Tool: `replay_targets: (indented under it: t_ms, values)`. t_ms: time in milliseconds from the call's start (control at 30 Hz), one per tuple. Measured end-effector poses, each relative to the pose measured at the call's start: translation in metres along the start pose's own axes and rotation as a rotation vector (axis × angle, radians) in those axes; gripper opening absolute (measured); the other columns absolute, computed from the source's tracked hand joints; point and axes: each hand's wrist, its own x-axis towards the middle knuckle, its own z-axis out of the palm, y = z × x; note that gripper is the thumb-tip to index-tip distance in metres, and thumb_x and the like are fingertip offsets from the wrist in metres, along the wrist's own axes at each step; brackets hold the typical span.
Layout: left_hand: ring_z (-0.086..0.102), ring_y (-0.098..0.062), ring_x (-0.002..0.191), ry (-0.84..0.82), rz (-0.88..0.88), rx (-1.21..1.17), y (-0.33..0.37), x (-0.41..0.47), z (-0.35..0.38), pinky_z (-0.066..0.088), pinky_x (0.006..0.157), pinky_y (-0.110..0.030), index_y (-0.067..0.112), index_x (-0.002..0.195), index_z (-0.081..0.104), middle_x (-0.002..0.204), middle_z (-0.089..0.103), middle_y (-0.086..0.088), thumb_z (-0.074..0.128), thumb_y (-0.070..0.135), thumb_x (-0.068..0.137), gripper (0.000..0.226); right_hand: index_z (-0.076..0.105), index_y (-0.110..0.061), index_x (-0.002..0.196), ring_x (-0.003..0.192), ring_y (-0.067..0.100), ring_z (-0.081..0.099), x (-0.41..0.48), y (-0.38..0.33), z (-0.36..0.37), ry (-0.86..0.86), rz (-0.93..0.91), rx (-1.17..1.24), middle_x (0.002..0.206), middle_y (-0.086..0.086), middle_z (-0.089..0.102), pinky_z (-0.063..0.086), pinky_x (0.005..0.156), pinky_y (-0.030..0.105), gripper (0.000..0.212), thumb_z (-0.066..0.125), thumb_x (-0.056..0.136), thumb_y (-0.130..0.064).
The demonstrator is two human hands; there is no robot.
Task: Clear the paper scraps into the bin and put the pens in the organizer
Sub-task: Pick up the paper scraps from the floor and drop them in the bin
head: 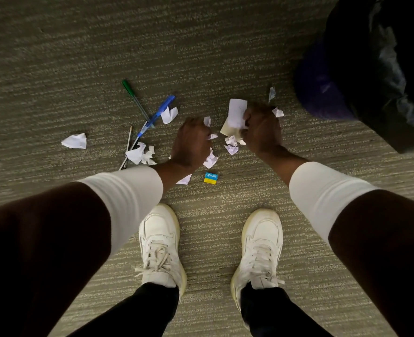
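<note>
White paper scraps lie scattered on the carpet in the head view. My left hand (192,139) is closed around small crumpled scraps (207,121). My right hand (262,128) grips a larger sheet of paper (236,115) and more scraps. Loose scraps lie between the hands (231,144), at the far left (74,141), and beside the pens (138,154). A green pen (134,98), a blue pen (158,114) and two thin pens (128,148) lie to the left of my left hand. The bin (322,88), purple with a black liner, stands at the upper right.
A small blue and yellow eraser (211,178) lies on the carpet near my left wrist. My two white sneakers (161,244) stand below the hands. The black bin liner (390,76) bulges over the bin toward the right edge.
</note>
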Motion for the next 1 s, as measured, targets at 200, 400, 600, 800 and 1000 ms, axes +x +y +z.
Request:
replay_targets:
  t_ms: [200, 400, 600, 800, 1000]
  values:
    - [0.067, -0.044, 0.085, 0.008, -0.042, -0.042, -0.013, -0.016, -0.003, 0.055, 0.07, -0.044, 0.001, 0.079, 0.08, 0.084, 0.071, -0.021, 0.072, -0.004, 0.083, 0.01, 0.064, -0.009, 0.125, 0.125, 0.031, 0.064, 0.003, -0.005, 0.008, -0.012, 0.182, 0.064, 0.132, 0.012, 0.067, 0.052, 0.1, 0.035, 0.039, 0.075, 0.088, -0.007]
    - [0.067, -0.043, 0.078, -0.038, -0.025, -0.045, -0.011, -0.028, -0.011, 0.054, 0.063, -0.038, 0.001, 0.074, 0.078, 0.079, 0.069, -0.02, 0.079, -0.005, 0.072, 0.007, 0.062, -0.011, 0.128, 0.123, 0.033, 0.067, 0.004, -0.01, 0.016, -0.066, 0.312, 0.095, 0.13, 0.013, 0.071, 0.057, 0.1, 0.039, 0.044, 0.079, 0.087, -0.012]
    - [0.068, -0.045, 0.082, -0.073, -0.037, -0.069, -0.001, -0.042, -0.026, 0.056, 0.069, -0.039, 0.0, 0.081, 0.079, 0.085, 0.072, -0.023, 0.08, -0.007, 0.073, 0.01, 0.079, -0.019, 0.085, 0.095, 0.022, 0.075, -0.025, -0.018, 0.019, -0.063, 0.35, 0.215, 0.102, 0.0, 0.08, 0.052, 0.077, 0.022, 0.013, 0.077, 0.075, -0.011]
    - [0.059, -0.041, 0.117, -0.208, -0.157, -0.044, 0.009, -0.055, -0.059, 0.046, 0.097, -0.042, 0.004, 0.109, 0.079, 0.122, 0.069, -0.019, 0.07, 0.007, 0.09, 0.022, 0.071, -0.019, 0.065, 0.077, 0.015, 0.075, -0.065, -0.023, 0.003, -0.077, 0.548, 0.471, 0.083, -0.004, 0.079, 0.066, 0.078, 0.038, 0.022, 0.075, 0.076, 0.0]
    - [0.063, -0.039, 0.106, -0.113, -0.216, -0.189, 0.036, -0.059, -0.101, 0.052, 0.089, -0.046, 0.004, 0.106, 0.081, 0.108, 0.071, -0.019, 0.069, 0.012, 0.093, 0.019, 0.073, -0.01, 0.073, 0.083, 0.042, 0.079, -0.096, -0.046, -0.072, -0.003, 0.583, 0.705, 0.084, 0.017, 0.08, 0.065, 0.069, 0.059, 0.021, 0.076, 0.078, 0.01]
